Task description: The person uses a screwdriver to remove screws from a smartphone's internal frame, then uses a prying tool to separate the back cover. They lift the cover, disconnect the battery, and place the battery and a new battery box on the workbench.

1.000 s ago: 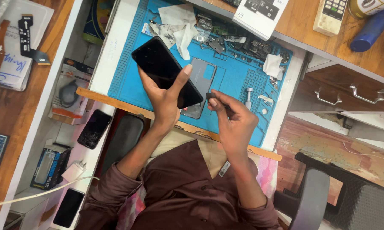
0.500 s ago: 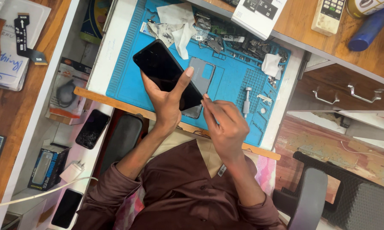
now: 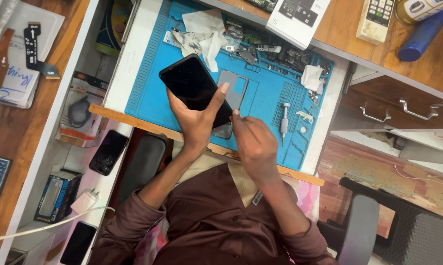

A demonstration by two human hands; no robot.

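A black smartphone (image 3: pixel 196 89) is gripped in the left hand (image 3: pixel 198 118), screen side to the camera, tilted above the blue work mat (image 3: pixel 260 105). The right hand (image 3: pixel 248 140) is brought to the phone's lower corner with fingers pinched together; whether a small tool or part is held between them cannot be told. A grey back cover (image 3: pixel 233 88) lies flat on the mat just beyond the phone, so the handset is judged already opened. A small screwdriver (image 3: pixel 283 120) rests unused on the mat to the right. Loose parts (image 3: pixel 273 51) and crumpled wipes (image 3: pixel 201 34) are gathered along the mat's far edge. Reassembly or further stripping appears outstanding. The phone's rear face is hidden, as is the contact point under the right fingers. The small parts are too fine to identify.
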